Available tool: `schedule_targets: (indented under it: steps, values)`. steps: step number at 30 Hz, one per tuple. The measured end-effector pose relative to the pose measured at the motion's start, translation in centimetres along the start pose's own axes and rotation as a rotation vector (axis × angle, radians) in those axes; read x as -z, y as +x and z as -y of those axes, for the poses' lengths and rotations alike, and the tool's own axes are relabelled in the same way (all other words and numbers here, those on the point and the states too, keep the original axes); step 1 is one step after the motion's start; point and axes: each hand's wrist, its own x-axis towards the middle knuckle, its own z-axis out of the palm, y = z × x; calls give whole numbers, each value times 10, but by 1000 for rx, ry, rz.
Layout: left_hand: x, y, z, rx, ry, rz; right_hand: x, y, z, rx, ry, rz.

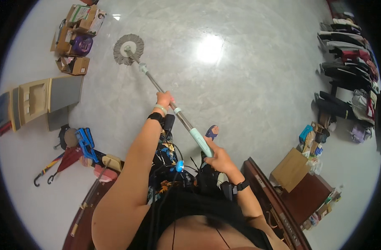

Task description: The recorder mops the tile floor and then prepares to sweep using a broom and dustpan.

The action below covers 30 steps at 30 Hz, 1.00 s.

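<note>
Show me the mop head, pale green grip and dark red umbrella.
Mop head point(129, 44): head view, white central plate.
Pale green grip point(201, 142): head view, middle of its length.
Dark red umbrella point(71, 159): head view, folded canopy.

One left hand point(164, 99) and one right hand point(219, 158) are gripping one mop point(184, 120). Two wrist straps point(156, 117) and one bangle point(160, 109) are showing. One jug point(81, 45), one sandal point(209, 132) and at least two umbrellas point(69, 160) are appearing.
</note>
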Motion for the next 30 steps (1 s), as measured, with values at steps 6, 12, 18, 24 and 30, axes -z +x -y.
schedule_targets:
  steps: [6, 12, 18, 24, 30]
  values:
    - [-143, -77, 78, -23, 124, 87, 57, -86, -105, -154, 203, -87]
    - [-273, -179, 193, 43, 425, 462, 80, -214, -190, -238, 390, -262]
    - [-329, -249, 248, 17, 618, 573, 91, -293, -171, -267, 155, -376]
    - [-291, -188, 228, -248, 666, 394, 85, -242, -133, -274, 168, -242]
    - [-206, -122, 98, -102, 512, 378, 56, -144, -112, -277, 218, -196]
